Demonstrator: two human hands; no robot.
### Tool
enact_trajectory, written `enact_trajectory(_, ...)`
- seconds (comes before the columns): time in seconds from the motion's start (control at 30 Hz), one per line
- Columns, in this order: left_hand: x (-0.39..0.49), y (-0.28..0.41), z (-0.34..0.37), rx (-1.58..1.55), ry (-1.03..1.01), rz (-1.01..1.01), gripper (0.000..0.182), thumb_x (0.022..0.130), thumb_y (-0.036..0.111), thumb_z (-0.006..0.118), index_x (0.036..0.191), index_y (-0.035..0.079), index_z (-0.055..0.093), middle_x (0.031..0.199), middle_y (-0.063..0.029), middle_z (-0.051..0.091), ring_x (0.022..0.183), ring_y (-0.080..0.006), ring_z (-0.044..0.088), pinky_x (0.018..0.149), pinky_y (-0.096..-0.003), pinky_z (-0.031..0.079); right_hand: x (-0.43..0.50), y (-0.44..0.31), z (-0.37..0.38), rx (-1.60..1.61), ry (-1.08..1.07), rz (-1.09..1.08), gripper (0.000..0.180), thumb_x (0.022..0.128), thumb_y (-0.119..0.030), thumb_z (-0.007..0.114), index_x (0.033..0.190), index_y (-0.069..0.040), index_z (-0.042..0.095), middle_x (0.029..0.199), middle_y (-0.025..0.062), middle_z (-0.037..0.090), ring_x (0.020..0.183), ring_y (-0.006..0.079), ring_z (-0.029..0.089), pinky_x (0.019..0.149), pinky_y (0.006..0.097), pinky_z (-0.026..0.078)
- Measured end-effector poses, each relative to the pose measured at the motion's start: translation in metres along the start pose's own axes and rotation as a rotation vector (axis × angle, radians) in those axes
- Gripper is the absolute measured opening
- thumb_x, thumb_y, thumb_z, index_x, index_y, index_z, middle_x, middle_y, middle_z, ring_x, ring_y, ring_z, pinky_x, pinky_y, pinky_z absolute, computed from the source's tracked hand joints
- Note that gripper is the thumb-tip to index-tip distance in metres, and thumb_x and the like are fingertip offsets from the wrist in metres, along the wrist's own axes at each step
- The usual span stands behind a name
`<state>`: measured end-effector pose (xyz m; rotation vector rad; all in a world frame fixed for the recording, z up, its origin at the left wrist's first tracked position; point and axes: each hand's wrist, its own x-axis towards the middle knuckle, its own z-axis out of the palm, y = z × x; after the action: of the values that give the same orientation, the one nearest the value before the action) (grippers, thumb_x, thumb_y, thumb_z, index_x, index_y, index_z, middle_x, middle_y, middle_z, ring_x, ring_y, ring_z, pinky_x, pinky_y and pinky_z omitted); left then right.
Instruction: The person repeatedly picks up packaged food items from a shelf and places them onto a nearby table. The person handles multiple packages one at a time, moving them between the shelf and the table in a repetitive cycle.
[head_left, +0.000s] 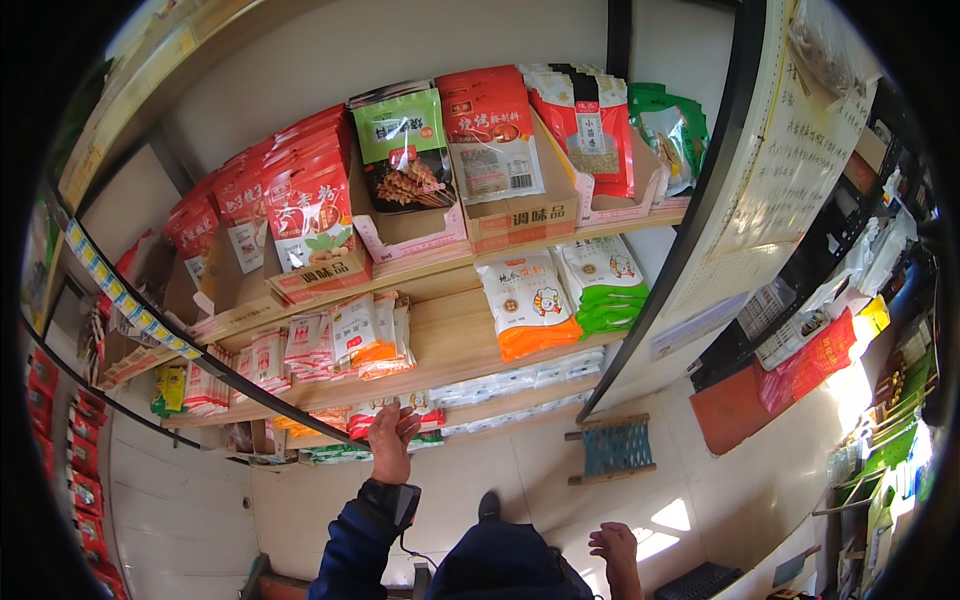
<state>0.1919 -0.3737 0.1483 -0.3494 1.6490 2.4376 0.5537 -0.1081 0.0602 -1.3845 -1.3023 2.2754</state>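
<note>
My left hand (394, 442), below a dark blue sleeve with a black device at the wrist, is raised before the lower shelves. Its fingers are apart and hold nothing; red and white packets (412, 409) lie just behind the fingertips. Low at the right, my right hand (615, 544) hangs over the floor with bent fingers and nothing visible in it. On the middle shelf stand white and orange bags (525, 300), white and green bags (600, 277) and small white packets (356, 330). The upper shelf holds cardboard boxes (521, 221) of red seasoning pouches (487, 124) and a green and black pouch (401, 150).
A black metal shelf post (675, 217) rises at the right of the shelves. A folding stool with blue webbing (615, 448) stands on the tiled floor. Farther right are a red-brown board (727, 412) and racks of goods. Red packets (86, 495) hang at the far left.
</note>
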Motion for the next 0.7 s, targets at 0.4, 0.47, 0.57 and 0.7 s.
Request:
enact_trajectory(0.4,0.140,0.034,-0.033,-0.370,0.059,-0.146,0.030,0.094,0.033,0.064,0.102,0.005,0.060,0.091,-0.0065,0.065,0.089,-0.0205,0.064,0.083,-0.0341,0.053,-0.005,0.010,0.069,0.102,0.149,-0.049,0.022,0.088,-0.011,0.058,0.108,0.000,0.056,0.085,0.0161,0.067,0.069,0.0225,0.067,0.055,0.0308,0.055)
enact_trajectory(0.47,0.153,0.037,-0.037,-0.420,-0.083,-0.172,0.030,0.094,0.033,0.064,0.101,0.005,0.060,0.090,-0.0065,0.066,0.088,-0.0190,0.064,0.081,-0.0311,0.053,-0.006,0.019,0.082,0.105,0.144,-0.047,0.023,0.089,-0.013,0.058,0.108,0.000,0.056,0.085,0.0156,0.067,0.070,0.0222,0.067,0.057,0.0303,0.055)
enact_trajectory(0.57,0.164,0.042,-0.039,-0.481,-0.082,-0.236,0.031,0.095,0.034,0.062,0.098,0.004,0.060,0.089,-0.0056,0.065,0.085,-0.0176,0.064,0.077,-0.0270,0.054,-0.004,0.030,0.100,0.098,0.173,-0.044,0.027,0.088,-0.014,0.059,0.110,0.000,0.054,0.086,0.0166,0.066,0.069,0.0234,0.066,0.057,0.0328,0.055)
enact_trajectory(0.7,0.175,0.049,-0.035,-0.488,-0.074,-0.343,0.031,0.097,0.035,0.058,0.095,0.004,0.059,0.091,-0.0057,0.065,0.082,-0.0190,0.064,0.077,-0.0298,0.054,-0.006,0.039,0.119,0.120,0.174,-0.034,0.028,0.089,-0.015,0.059,0.111,0.000,0.054,0.087,0.0169,0.066,0.070,0.0238,0.066,0.057,0.0324,0.055)
